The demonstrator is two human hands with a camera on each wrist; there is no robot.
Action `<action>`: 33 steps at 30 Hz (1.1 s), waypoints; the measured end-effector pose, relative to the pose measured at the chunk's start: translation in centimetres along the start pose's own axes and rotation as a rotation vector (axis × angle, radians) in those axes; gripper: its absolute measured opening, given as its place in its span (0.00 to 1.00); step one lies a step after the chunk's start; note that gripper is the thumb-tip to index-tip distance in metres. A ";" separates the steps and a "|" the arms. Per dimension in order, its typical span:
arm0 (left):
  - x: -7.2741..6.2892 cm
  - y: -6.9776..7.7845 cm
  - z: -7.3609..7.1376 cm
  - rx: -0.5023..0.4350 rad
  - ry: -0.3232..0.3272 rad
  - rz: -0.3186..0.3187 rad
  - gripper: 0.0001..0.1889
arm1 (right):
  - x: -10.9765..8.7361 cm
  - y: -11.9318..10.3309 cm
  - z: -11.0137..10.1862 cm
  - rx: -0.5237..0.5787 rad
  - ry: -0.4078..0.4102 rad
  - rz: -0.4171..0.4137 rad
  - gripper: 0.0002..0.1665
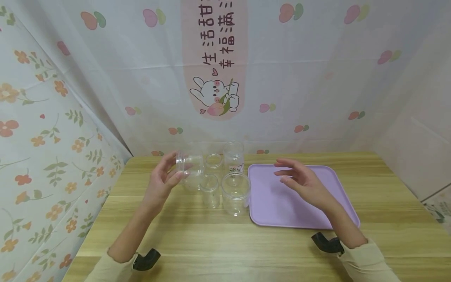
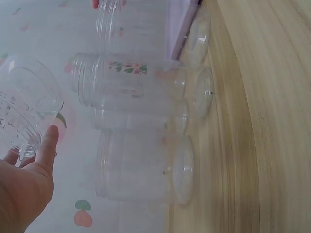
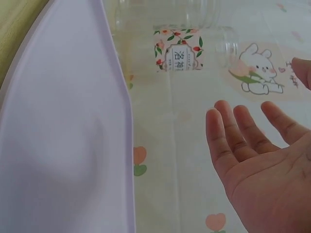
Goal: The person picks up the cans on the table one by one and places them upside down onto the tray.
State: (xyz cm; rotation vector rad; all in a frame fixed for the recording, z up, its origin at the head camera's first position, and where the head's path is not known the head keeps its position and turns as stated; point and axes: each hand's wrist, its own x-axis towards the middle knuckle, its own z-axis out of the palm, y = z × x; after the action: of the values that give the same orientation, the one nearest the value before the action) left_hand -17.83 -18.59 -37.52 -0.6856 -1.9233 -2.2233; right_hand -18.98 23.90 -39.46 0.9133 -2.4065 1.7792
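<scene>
My left hand (image 1: 160,180) grips a clear plastic jar (image 1: 193,164) by its rim end. In the head view that jar lies on its side in the air, above another wide clear jar (image 1: 192,184) on the table. In the left wrist view, the thumb and fingertips hold the tilted jar (image 2: 22,104). Over the lilac tray (image 1: 275,207), my right hand (image 1: 306,186) hovers with its fingers spread and loosely bent, touching nothing. The right wrist view shows its palm (image 3: 272,184) with nothing in it.
Several clear jars stand left of the tray: a wide one (image 1: 236,196) in front, a small one (image 1: 210,194), another behind (image 1: 213,161), and a tall one with a floral label (image 1: 235,166). A patterned curtain (image 1: 282,78) hangs behind the wooden table (image 1: 211,246).
</scene>
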 end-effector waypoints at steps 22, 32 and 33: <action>0.4 -0.1 1.8 -0.011 0.003 -0.016 0.33 | 0.9 -0.6 1.4 0.044 -0.003 -0.033 0.30; 0.6 -0.3 2.6 -0.026 -0.026 -0.007 0.34 | 1.2 -0.7 1.9 0.050 0.008 -0.055 0.30; 0.6 -0.3 2.6 -0.027 -0.026 -0.004 0.34 | 1.3 -0.7 2.0 0.053 0.008 -0.056 0.30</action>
State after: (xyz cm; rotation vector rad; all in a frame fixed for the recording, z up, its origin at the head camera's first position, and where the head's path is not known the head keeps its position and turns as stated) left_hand -17.87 -15.89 -37.34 -0.7183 -1.9120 -2.2573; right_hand -19.05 21.46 -39.12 0.9665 -2.3154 1.8321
